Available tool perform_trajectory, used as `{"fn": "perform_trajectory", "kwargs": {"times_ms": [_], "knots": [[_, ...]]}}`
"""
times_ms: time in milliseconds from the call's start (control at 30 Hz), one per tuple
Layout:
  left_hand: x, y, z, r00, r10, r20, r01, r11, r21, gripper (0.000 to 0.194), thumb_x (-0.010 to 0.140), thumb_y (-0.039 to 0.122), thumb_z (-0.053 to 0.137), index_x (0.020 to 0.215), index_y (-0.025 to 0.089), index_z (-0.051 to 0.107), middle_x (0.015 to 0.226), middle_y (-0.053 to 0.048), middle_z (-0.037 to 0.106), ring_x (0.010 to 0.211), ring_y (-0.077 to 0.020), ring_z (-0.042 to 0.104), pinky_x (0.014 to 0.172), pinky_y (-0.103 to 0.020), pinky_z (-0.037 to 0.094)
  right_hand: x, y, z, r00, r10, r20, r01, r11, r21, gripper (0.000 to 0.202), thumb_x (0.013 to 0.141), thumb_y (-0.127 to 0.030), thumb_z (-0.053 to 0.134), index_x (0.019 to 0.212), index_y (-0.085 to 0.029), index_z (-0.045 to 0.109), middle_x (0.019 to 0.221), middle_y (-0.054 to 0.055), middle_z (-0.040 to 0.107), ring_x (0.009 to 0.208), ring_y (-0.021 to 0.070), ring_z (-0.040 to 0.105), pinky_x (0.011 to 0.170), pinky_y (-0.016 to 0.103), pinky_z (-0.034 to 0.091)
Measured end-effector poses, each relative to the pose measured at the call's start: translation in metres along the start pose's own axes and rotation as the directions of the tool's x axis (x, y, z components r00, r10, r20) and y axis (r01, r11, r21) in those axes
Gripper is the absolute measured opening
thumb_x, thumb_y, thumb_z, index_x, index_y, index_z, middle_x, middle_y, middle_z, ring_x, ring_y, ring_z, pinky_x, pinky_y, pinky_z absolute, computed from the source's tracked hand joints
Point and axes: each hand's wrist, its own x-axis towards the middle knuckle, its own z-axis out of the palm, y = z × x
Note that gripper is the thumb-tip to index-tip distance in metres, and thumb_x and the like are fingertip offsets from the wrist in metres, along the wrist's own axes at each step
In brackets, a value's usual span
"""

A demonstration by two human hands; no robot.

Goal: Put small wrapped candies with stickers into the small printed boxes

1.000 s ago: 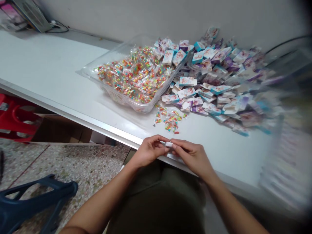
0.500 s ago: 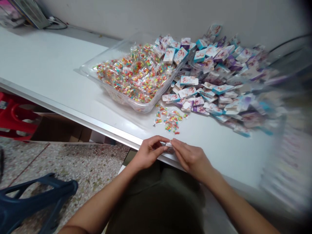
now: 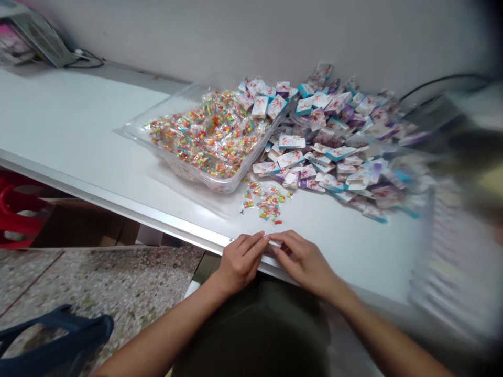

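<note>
At the table's front edge, my left hand (image 3: 242,260) and my right hand (image 3: 305,260) meet around a small white box (image 3: 275,243). The right thumb and fingers pinch it, while the left fingers press together at its left end. Most of the box is hidden by the fingers. Just beyond the hands lie several clear packets of colourful pellets (image 3: 269,201). Behind them a clear plastic tub (image 3: 223,186) is heaped with similar packets (image 3: 212,136).
A large heap of small printed boxes (image 3: 330,152), white with blue or purple sides, lies right of the tub. Blurred stacked sheets (image 3: 451,272) are at the far right. A red stool (image 3: 18,209), a cardboard box (image 3: 86,225) and a dark blue stool (image 3: 66,335) are at lower left.
The grip on the small box has changed: the right thumb and fingers now pinch it, and the left fingers have closed at its left end. The view has shifted slightly.
</note>
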Motion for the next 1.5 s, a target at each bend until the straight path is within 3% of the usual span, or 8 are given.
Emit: {"fn": "perform_trajectory", "kwargs": {"times_ms": [100, 267, 467, 700, 1067, 1200, 1333, 1500], "knots": [[0.001, 0.000, 0.004, 0.984, -0.175, -0.024, 0.175, 0.984, -0.017, 0.035, 0.092, 0.015, 0.050, 0.127, 0.015, 0.051, 0.106, -0.014, 0.069, 0.090, -0.0206, 0.066, 0.077, -0.034, 0.056, 0.022, 0.014, -0.046, 0.975, 0.150, 0.166, -0.171, 0.978, 0.118, 0.021, 0.087, -0.028, 0.058, 0.105, -0.022, 0.067, 0.089, 0.003, 0.071, 0.069, 0.0155, 0.065, 0.067, 0.031, 0.055], [-0.002, 0.000, 0.013, 0.942, -0.333, -0.030, 0.334, 0.943, -0.003, 0.024, 0.094, 0.018, 0.047, 0.116, 0.015, 0.055, 0.091, -0.009, 0.069, 0.080, -0.0181, 0.065, 0.072, -0.031, 0.055, 0.063, 0.068, -0.097, 0.841, 0.319, -0.437, -0.209, 0.937, 0.281, 0.047, 0.092, -0.047, 0.042, 0.133, -0.024, 0.050, 0.121, 0.010, 0.063, 0.094, 0.0228, 0.067, 0.074, 0.039, 0.056], [0.001, 0.001, 0.016, 0.958, -0.286, -0.033, 0.287, 0.957, 0.046, 0.021, 0.093, 0.015, 0.046, 0.110, 0.016, 0.057, 0.090, -0.009, 0.070, 0.081, -0.0195, 0.065, 0.072, -0.033, 0.054, 0.105, 0.100, -0.057, 0.964, 0.202, -0.171, -0.256, 0.874, -0.414, 0.068, 0.085, -0.039, 0.058, 0.146, -0.015, 0.038, 0.147, 0.018, 0.044, 0.133, 0.0357, 0.042, 0.102, 0.051, 0.041], [0.012, 0.007, 0.009, 0.876, -0.480, 0.038, 0.482, 0.871, -0.099, 0.019, 0.093, 0.021, 0.048, 0.106, 0.017, 0.061, 0.096, -0.009, 0.071, 0.088, -0.0194, 0.066, 0.078, -0.032, 0.053, 0.099, 0.100, -0.073, 0.963, 0.207, -0.170, -0.267, 0.790, -0.553, 0.056, 0.088, -0.030, 0.048, 0.142, -0.017, 0.044, 0.125, 0.014, 0.063, 0.114, 0.0331, 0.058, 0.085, 0.042, 0.048], [0.028, 0.010, 0.025, 0.742, -0.658, 0.127, 0.663, 0.693, -0.283, 0.020, 0.092, 0.029, 0.052, 0.101, 0.018, 0.066, 0.093, -0.007, 0.073, 0.086, -0.0195, 0.068, 0.081, -0.033, 0.052, 0.103, 0.096, -0.051, 0.727, 0.553, -0.407, -0.645, 0.753, -0.129, 0.049, 0.084, -0.035, 0.054, 0.128, -0.015, 0.053, 0.099, 0.010, 0.072, 0.089, 0.0268, 0.066, 0.076, 0.035, 0.048], [0.042, 0.020, 0.024, 0.569, -0.795, 0.210, 0.752, 0.399, -0.526, 0.030, 0.087, 0.038, 0.060, 0.106, 0.016, 0.067, 0.096, -0.008, 0.074, 0.084, -0.0189, 0.069, 0.080, -0.032, 0.055, 0.059, 0.070, -0.047, 0.647, 0.542, -0.537, -0.591, 0.801, 0.096, 0.050, 0.082, -0.040, 0.058, 0.124, -0.014, 0.055, 0.101, 0.011, 0.069, 0.070, 0.0202, 0.062, 0.069, 0.035, 0.050], [0.069, 0.032, 0.025, 0.484, -0.786, 0.384, 0.682, 0.064, -0.729, 0.046, 0.071, 0.040, 0.078, 0.106, 0.012, 0.064, 0.102, -0.011, 0.073, 0.093, -0.0213, 0.069, 0.084, -0.032, 0.055, 0.013, 0.011, -0.011, 0.828, 0.370, -0.422, -0.294, 0.927, 0.234, 0.029, 0.087, -0.035, 0.055, 0.112, -0.020, 0.061, 0.090, 0.005, 0.065, 0.061, 0.0132, 0.058, 0.060, 0.027, 0.051], [0.067, 0.031, 0.014, 0.494, -0.775, 0.393, 0.742, 0.140, -0.656, 0.040, 0.071, 0.041, 0.076, 0.097, 0.013, 0.063, 0.094, -0.008, 0.073, 0.089, -0.0207, 0.069, 0.080, -0.030, 0.054, -0.008, -0.001, -0.019, 0.989, 0.130, -0.065, -0.118, 0.980, 0.161, 0.032, 0.091, -0.030, 0.054, 0.121, -0.022, 0.061, 0.106, 0.008, 0.067, 0.071, 0.0131, 0.064, 0.067, 0.026, 0.055]]}}
